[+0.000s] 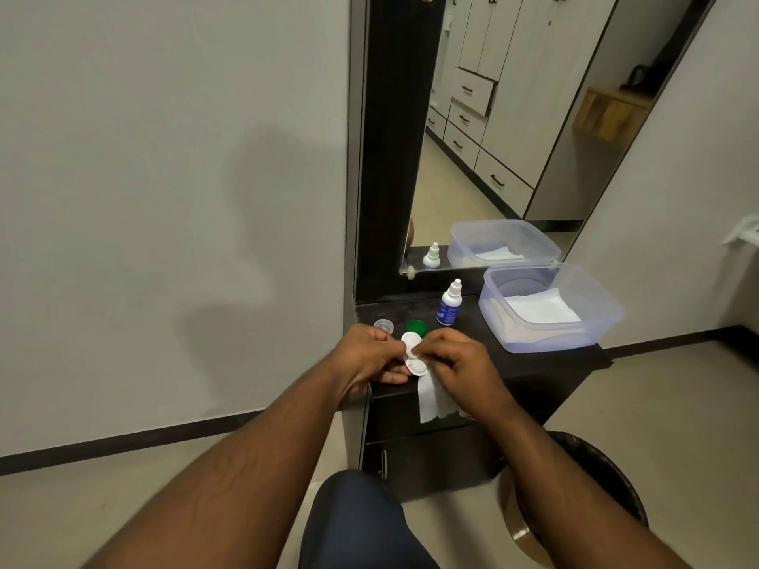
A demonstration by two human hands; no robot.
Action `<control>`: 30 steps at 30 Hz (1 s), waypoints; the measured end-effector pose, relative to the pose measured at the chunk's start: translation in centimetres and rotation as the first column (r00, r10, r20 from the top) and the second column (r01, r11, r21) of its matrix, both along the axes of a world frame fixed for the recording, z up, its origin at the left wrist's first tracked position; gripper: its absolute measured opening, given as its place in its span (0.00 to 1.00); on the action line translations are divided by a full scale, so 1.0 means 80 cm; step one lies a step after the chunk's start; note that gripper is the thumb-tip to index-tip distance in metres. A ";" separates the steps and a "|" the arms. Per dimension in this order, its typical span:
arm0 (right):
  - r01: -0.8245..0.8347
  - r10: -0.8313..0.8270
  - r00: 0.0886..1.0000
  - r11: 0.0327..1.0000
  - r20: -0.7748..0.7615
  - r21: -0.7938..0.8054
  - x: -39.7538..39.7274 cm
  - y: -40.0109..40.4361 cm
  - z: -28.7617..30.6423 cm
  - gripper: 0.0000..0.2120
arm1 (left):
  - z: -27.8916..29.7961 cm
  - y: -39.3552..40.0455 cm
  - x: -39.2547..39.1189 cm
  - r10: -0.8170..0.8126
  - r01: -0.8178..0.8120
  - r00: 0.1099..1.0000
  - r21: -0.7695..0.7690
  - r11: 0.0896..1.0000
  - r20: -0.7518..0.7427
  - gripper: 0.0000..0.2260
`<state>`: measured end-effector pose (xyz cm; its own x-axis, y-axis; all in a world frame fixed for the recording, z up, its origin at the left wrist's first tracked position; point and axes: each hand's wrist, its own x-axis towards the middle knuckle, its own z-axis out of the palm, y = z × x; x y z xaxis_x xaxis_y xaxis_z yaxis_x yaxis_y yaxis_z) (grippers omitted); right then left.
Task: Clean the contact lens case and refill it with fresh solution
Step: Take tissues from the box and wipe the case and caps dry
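The white contact lens case point(414, 355) was held up just above the front edge of the dark worktop point(484, 322), pinched from its left end by the left hand point(371, 355), evidently so that both open wells faced upward and stayed steady for wiping. The grip of the right hand point(451, 355) was pressed together on a white tissue point(435, 398), whose upper end was pushed against the case at the well nearer the mirror while the loose remainder hung down below the grip, past the worktop edge. Whether the tissue reached fully into the well could not be told.

Just beyond the two grips, two caps had been set on the worktop: a clear cap point(384, 324) behind the left hand and a green cap point(416, 326) behind the case, kept near, presumably for quick refitting. Further back and to the right of the grip, a small solution bottle point(448, 303) with a blue label stood upright with its tip closed, seemingly kept ready for refilling. Well to the right of it, a clear plastic container point(608, 322) held folded white tissues point(538, 308), probably as spares.

The step was judged to be the drying or wiping of the wells, with refilling not yet begun.
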<state>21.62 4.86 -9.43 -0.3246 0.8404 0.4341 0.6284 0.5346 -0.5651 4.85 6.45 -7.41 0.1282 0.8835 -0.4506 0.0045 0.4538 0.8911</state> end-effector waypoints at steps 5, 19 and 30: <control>-0.021 -0.007 0.937 0.997 0.348 0.077 0.009 0.009 0.010 0.07 | -0.004 0.003 -0.003 -0.019 0.019 1.000 0.012 1.000 0.001 0.03; 0.087 -0.094 0.993 0.990 0.066 0.109 -0.009 -0.009 0.006 0.07 | -0.006 0.003 -0.001 0.007 -0.007 1.000 0.000 1.000 -0.024 0.02; 0.158 -0.154 0.987 0.978 0.034 -0.138 -0.004 -0.002 -0.005 0.10 | -0.001 0.006 0.018 0.124 -0.123 0.992 0.038 0.992 -0.029 0.03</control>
